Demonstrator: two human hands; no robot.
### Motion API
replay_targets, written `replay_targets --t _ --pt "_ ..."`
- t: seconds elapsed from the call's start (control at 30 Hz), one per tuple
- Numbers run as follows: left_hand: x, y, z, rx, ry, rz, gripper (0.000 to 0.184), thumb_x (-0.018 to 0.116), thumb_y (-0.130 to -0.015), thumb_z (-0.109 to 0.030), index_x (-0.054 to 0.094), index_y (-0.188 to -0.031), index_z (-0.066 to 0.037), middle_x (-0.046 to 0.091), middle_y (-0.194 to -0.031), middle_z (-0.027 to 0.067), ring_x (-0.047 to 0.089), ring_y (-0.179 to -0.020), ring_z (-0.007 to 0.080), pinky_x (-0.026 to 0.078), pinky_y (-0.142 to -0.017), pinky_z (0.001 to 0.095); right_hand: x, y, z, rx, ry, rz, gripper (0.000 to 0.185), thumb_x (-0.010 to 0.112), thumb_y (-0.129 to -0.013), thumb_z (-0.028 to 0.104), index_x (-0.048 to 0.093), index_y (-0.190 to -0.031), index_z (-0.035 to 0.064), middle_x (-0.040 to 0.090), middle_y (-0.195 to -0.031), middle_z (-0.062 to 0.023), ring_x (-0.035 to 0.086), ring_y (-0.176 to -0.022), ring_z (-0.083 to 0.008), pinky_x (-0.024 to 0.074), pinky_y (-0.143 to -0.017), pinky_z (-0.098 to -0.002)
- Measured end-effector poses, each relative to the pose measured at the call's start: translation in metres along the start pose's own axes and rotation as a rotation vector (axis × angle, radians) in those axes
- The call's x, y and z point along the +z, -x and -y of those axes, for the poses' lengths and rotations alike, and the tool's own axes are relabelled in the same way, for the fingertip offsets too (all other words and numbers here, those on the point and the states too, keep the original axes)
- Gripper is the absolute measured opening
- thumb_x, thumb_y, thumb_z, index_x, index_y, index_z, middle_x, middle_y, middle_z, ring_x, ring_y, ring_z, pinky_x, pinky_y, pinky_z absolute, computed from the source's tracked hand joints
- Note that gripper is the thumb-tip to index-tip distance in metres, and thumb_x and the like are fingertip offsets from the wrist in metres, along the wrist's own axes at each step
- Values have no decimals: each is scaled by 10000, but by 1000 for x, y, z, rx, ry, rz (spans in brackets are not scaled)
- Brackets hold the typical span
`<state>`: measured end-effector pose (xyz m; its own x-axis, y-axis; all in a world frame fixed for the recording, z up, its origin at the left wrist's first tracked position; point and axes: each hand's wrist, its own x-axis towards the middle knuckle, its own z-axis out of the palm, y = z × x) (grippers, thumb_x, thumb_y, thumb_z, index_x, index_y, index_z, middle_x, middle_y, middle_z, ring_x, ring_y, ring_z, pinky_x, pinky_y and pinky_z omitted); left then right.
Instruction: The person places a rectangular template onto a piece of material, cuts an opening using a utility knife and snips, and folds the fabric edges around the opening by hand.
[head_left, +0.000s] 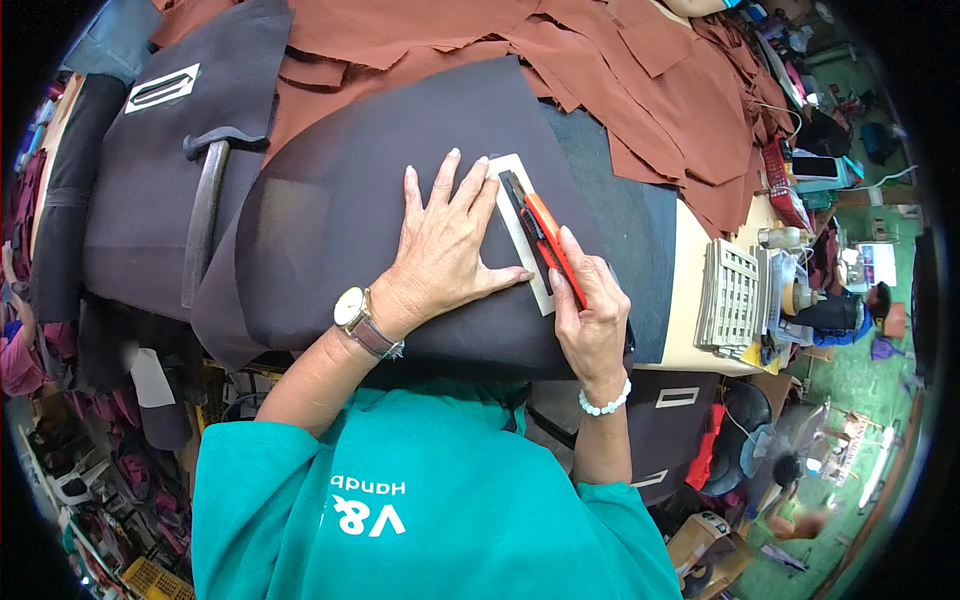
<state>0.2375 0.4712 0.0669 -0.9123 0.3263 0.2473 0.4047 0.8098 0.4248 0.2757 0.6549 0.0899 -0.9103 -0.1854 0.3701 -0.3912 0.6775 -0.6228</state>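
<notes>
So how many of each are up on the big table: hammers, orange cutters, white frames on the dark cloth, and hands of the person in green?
Hammer: 1
Orange cutter: 1
White frames: 2, near frame and far frame
Hands: 2, left hand and right hand
Total: 6

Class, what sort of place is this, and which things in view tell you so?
Probably a sewing or leather workshop: brown cut pieces heap across the table, a hammer lies on dark material, and a red cutter is in use.
</notes>
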Motion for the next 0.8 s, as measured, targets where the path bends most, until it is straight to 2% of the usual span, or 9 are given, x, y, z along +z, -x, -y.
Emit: replay_targets --t 0.4,0.5,0.63,0.77,0.8 --pt "1 0 0 1 -3 -14 989 667 -647 -627 395 -1299 66 346 -1382 212 234 -1327 393 172 -1008 666 -1 -1 1 -4 57 20 464 574 -808 -32 527 -1259 69 577 -833 -154 604 -676 -290 486 -612 -374" --pt "4 0 0 17 -19 -33 1022 656 -636 -655 391 -1302 74 353 -1378 218 232 -1330 392 165 -1007 668 -11 -8 16 50 162 116 455 567 -818 -6 514 -1262 77 556 -813 -149 595 -672 -312 478 -603 -396" --pt "5 -1 -2 25 -24 -36 1049 659 -624 -664 378 -1309 79 351 -1379 218 230 -1331 392 157 -1004 672 -28 -35 35 37 450 254 361 572 -844 127 549 -1204 110 576 -771 -142 604 -624 -352 494 -553 -430" --pt "-1 -3 -6 6 11 -11 1054 682 -618 -634 351 -1323 74 343 -1380 208 235 -1327 394 157 -1000 676 -34 -58 45 -49 550 310 273 558 -839 109 588 -1110 92 608 -751 -188 613 -630 -363 499 -543 -437" --pt "-1 -2 -6 8 12 -14 1055 689 -613 -626 346 -1325 73 343 -1379 206 236 -1326 395 158 -998 677 -35 -63 48 -31 528 338 239 553 -827 82 604 -1061 76 615 -748 -203 621 -652 -364 506 -577 -435"
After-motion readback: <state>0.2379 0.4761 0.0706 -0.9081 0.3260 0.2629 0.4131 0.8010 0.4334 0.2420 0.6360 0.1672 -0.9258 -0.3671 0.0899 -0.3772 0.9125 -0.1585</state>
